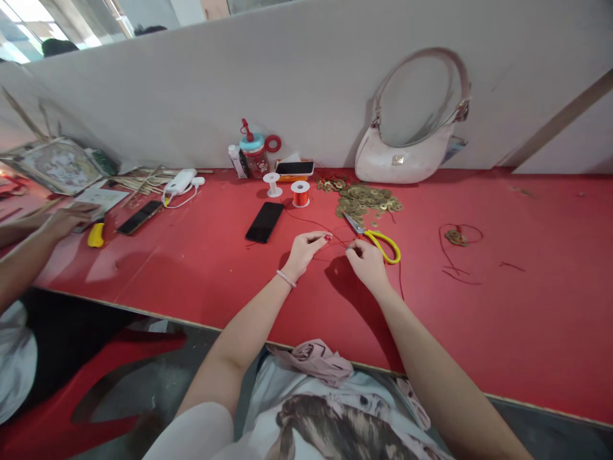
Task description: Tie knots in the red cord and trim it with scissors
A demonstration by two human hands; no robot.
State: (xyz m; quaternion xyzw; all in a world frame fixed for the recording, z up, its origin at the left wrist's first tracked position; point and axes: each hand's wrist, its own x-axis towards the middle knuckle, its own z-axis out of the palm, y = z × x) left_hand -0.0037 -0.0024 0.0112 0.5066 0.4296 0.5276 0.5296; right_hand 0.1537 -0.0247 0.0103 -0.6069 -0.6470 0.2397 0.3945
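A thin red cord (313,221) runs from the spool of red cord (301,195) to my hands above the red table. My left hand (306,251), with a beaded bracelet at the wrist, pinches the cord between thumb and fingers. Opposite it, my right hand (366,260) is closed on the cord too, and a loose end hangs down past it on the right. Scissors with yellow handles (383,246) lie just behind my right hand, blades toward the pile of brass coins (361,201). What lies inside my right fingertips is too small to make out.
A black phone (265,222) lies left of my hands. Behind stand an empty white spool (272,184), a cup with straw (255,156) and a white handbag (405,153). Strung coins (456,237) lie right. Another person's hand (67,220) works at far left.
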